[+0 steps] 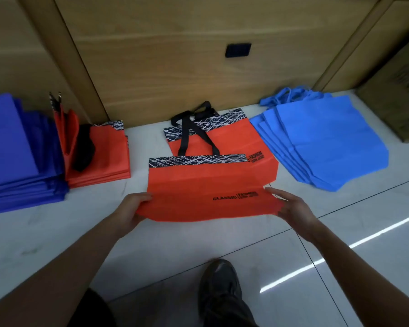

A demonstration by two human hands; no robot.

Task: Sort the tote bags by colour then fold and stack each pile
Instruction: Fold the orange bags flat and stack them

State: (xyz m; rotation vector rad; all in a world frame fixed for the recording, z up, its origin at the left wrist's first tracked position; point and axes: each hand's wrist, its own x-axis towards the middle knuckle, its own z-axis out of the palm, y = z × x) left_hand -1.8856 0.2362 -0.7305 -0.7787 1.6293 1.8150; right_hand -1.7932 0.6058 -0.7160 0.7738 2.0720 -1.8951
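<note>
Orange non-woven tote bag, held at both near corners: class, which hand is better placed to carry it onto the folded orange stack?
Left hand: the folded orange stack lies on its side; the right hand would cross over.

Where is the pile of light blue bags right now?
In the head view, the light blue bags lie unfolded on the floor at the right, against the wooden wall, just right of the flat orange bag and left of a cardboard box.
</note>
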